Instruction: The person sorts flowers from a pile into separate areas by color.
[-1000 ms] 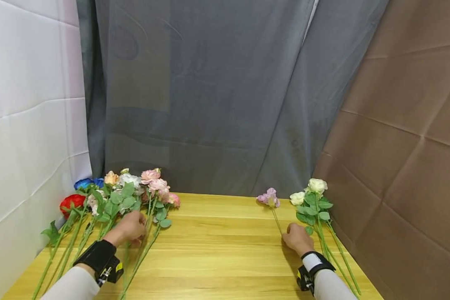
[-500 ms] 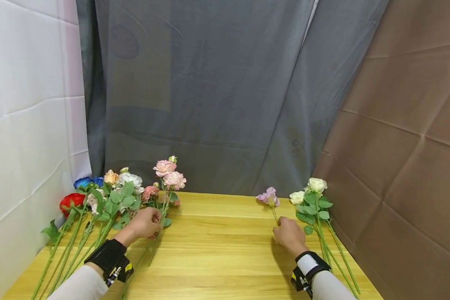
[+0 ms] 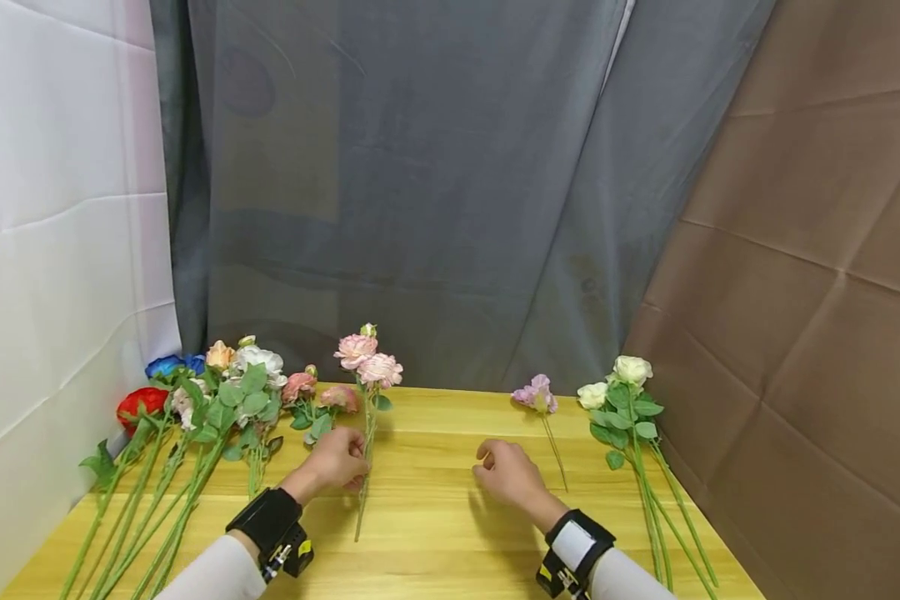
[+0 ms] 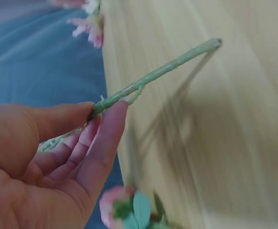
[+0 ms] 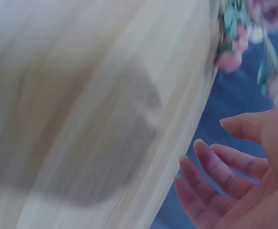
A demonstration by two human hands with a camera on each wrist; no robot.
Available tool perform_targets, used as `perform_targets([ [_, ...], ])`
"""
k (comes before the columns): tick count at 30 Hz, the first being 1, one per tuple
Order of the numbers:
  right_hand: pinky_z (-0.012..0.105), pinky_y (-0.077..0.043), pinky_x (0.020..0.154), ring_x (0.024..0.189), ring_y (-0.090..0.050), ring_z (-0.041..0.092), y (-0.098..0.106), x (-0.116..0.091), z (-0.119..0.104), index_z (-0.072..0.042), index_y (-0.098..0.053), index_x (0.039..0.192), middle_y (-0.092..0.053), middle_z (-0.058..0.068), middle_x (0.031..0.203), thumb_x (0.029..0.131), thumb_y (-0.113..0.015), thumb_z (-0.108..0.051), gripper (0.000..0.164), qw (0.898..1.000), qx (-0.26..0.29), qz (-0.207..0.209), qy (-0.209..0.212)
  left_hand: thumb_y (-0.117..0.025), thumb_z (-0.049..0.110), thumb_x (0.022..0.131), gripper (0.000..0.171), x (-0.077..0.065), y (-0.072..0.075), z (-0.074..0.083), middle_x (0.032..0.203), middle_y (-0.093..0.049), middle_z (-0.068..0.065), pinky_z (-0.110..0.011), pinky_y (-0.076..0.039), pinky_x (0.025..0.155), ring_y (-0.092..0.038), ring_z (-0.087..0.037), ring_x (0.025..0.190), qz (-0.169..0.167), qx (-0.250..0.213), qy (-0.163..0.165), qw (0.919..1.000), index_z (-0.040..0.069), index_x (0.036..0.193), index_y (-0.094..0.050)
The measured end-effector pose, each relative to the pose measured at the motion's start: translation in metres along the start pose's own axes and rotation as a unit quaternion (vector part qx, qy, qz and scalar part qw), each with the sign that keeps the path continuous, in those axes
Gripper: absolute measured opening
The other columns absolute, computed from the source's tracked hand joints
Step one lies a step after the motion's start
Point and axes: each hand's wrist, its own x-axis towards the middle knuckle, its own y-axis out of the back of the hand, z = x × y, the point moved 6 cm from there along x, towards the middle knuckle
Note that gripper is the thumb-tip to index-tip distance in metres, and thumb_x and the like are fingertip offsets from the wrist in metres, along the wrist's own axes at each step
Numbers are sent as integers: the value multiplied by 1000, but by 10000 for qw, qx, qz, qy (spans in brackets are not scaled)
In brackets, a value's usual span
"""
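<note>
Between thumb and fingers, my left hand (image 3: 335,460) pinches the green stem (image 4: 158,72) of a pink flower (image 3: 379,370). That flower stands upright above the table, with two pale pink blooms and a bud at its top. In the left wrist view the stem's cut end points away from the hand. My right hand (image 3: 512,475) holds nothing and hovers over the table between the pink flower and a purple flower (image 3: 536,393). Its fingers are loosely bent and apart from the thumb in the right wrist view.
On the left side of the wooden table (image 3: 435,508) lie several flowers, among them a red one (image 3: 142,405), a blue one (image 3: 165,365), a white one (image 3: 258,358) and a coral-pink one (image 3: 298,386). White roses (image 3: 633,371) lie at right. A grey curtain (image 3: 420,208) hangs behind.
My left hand has lifted the pink flower out of the left group and carried it rightward. My right hand has let go of the purple flower's stem and moved left.
</note>
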Motion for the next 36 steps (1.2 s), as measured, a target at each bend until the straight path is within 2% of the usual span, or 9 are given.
perform_targets([
  [4, 36, -54, 63, 75, -66, 19, -17, -7, -30, 2, -69, 105, -70, 8, 86, 90, -72, -11, 21, 9966, 449, -366, 583, -66, -16, 83, 22, 3, -20, 8, 68, -50, -7, -40, -60, 53, -64, -22, 53, 52, -52, -31, 10000, -1, 78, -50],
  [7, 34, -56, 64, 74, -68, 19, -28, -11, -48, 6, -67, 109, -71, 10, 87, 91, -72, -10, 24, 9894, 970, -765, 761, -66, -17, 83, 24, 6, -32, 16, 69, -46, -6, -41, -60, 53, -62, -21, 54, -24, -154, -107, 9998, -1, 78, -49],
  [12, 32, -59, 63, 74, -73, 25, -40, -18, -64, 11, -64, 116, -72, 13, 91, 92, -71, -8, 32, 9704, 1950, -1302, 587, -68, -17, 82, 22, 13, -51, 30, 72, -47, -6, -42, -61, 54, -63, -21, 57, -79, -114, -392, 9991, -3, 80, -51],
  [16, 36, -62, 66, 77, -74, 34, -47, -23, -67, 13, -61, 116, -70, 15, 92, 90, -68, 1, 30, 9504, 2722, -1470, 331, -70, -16, 82, 21, 18, -62, 37, 71, -49, -6, -36, -59, 51, -63, -19, 58, -48, 24, -580, 9983, -4, 80, -53],
  [18, 39, -63, 67, 77, -74, 35, -48, -25, -67, 11, -61, 112, -69, 14, 89, 88, -66, 5, 25, 9471, 2866, -1426, 237, -71, -15, 82, 21, 19, -67, 37, 71, -50, -5, -32, -58, 50, -62, -17, 57, -10, 56, -615, 9981, -4, 80, -53],
  [21, 40, -62, 65, 73, -73, 32, -50, -27, -63, 7, -60, 105, -68, 12, 83, 85, -63, 9, 19, 9499, 2848, -1278, 136, -75, -11, 80, 22, 21, -73, 38, 68, -51, -2, -26, -52, 48, -57, -12, 55, 145, 364, -763, 9963, -2, 78, -55],
  [25, 37, -61, 62, 70, -71, 28, -50, -27, -60, 8, -59, 104, -70, 12, 80, 82, -61, 11, 22, 9529, 2855, -1018, 81, -76, -9, 81, 22, 22, -74, 40, 63, -52, 1, -22, -40, 48, -52, -9, 52, 337, 750, -953, 9920, 0, 76, -57],
  [32, 27, -59, 61, 69, -71, 21, -45, -28, -60, 10, -57, 118, -68, 10, 84, 86, -64, 7, 33, 9588, 2802, -459, 114, -73, -7, 87, 17, 24, -76, 47, 71, -54, -4, -26, -51, 52, -56, -12, 58, 400, 65, -841, 9956, -3, 87, -57],
  [36, 26, -58, 60, 70, -72, 23, -42, -29, -63, 12, -57, 120, -68, 13, 84, 88, -65, 8, 33, 9572, 2865, -369, 164, -73, -6, 88, 16, 24, -75, 52, 73, -57, -5, -25, -51, 52, -57, -12, 58, 497, 62, -994, 9938, -3, 88, -58],
])
